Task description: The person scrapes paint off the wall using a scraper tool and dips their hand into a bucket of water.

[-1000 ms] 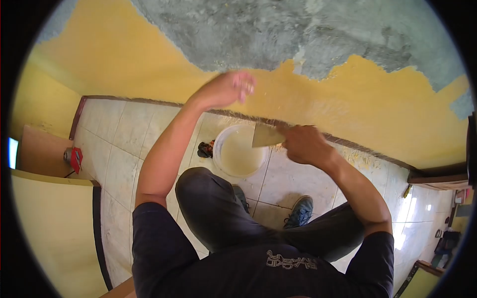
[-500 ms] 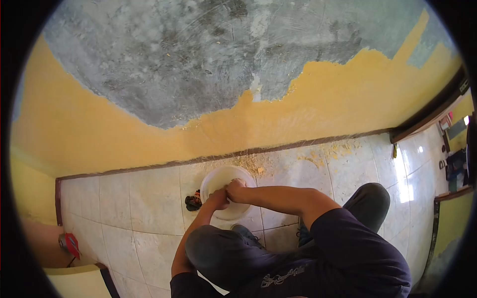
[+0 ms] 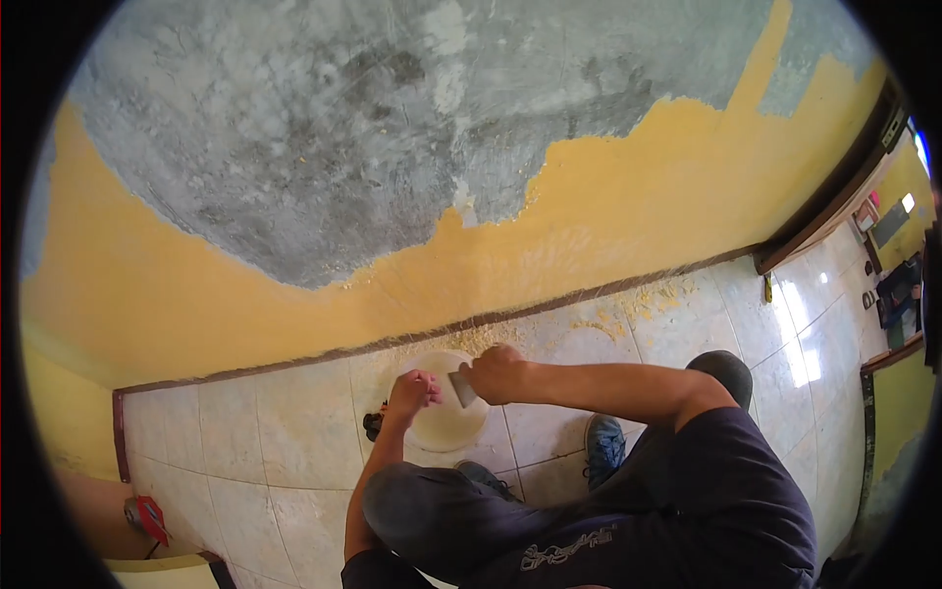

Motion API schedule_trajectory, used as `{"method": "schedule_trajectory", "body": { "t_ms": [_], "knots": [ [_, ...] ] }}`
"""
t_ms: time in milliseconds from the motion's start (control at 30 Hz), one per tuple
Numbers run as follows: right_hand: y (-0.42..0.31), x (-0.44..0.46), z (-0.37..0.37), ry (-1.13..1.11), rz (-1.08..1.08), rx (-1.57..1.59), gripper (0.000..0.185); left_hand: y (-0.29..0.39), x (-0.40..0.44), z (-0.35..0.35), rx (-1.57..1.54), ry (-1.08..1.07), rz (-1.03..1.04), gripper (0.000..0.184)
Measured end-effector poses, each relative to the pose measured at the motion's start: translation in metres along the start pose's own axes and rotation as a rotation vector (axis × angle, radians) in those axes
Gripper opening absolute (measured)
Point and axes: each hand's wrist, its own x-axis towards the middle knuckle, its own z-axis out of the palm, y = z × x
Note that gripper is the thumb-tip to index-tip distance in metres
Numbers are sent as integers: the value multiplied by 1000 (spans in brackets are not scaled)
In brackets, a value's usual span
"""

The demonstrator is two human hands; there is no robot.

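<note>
A round pale bucket (image 3: 446, 432) stands on the tiles between my feet and the wall. Over its right rim, my right hand (image 3: 498, 375) is closed round a putty knife (image 3: 461, 388), whose flat grey blade points left over the bucket. The knife's handle is hidden in my fist. My left hand (image 3: 416, 393) hovers at the bucket's left side, apart from the blade, its fingers curled together. Whether anything small is in those fingers I cannot make out. What the bucket holds is not clear.
The yellow wall (image 3: 549, 265) ahead has a large bare grey patch (image 3: 324, 128). Paint flakes (image 3: 628, 309) litter the floor along its base. A small dark and orange object (image 3: 374, 420) lies left of the bucket. A red and grey item (image 3: 147, 517) sits far left.
My hands were together over the bucket and are now apart, the right one moved right and up. The putty knife's blade now shows. The view has shifted slightly.
</note>
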Motion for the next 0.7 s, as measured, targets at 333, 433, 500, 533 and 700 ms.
{"method": "schedule_trajectory", "body": {
  "t_ms": [333, 433, 500, 533, 700],
  "knots": [
    [42, -86, -77, 286, 49, 470, 50, -11, -7, 13, -36, -221, 85, 50],
    [47, -101, -58, 394, 155, 466, 55, -3, -22, 20, 790, -22, 412, 44],
    [47, -115, -65, 471, 289, 300, 71, 0, -28, 24, 573, -3, 336, 38],
    [47, -117, -69, 463, 288, 301, 71, -1, -25, 25, 567, -4, 331, 38],
    [53, -114, -74, 626, 463, 332, 79, 7, -15, 35, 807, 23, 422, 42]
  ]
}}
